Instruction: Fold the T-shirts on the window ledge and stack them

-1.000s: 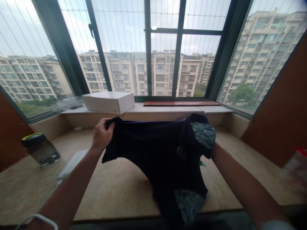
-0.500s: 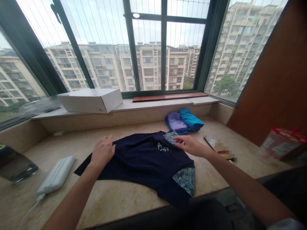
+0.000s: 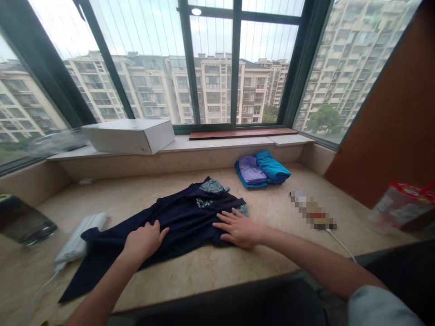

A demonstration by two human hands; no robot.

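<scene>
The navy shirt [image 3: 180, 222] has shifted left along the tabletop [image 3: 190, 280], its hem end now right at the white power bank [image 3: 81, 235], clear of it half a second ago. The right hand [image 3: 239, 228], earlier by the collar, lies spread on the near side; the left hand [image 3: 144, 240] rests mid-shirt, loosely spread.

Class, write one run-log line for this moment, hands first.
left hand: on navy shirt | right hand: spread on navy shirt | folded blue and purple cloth: on counter | white box: on sill
</scene>
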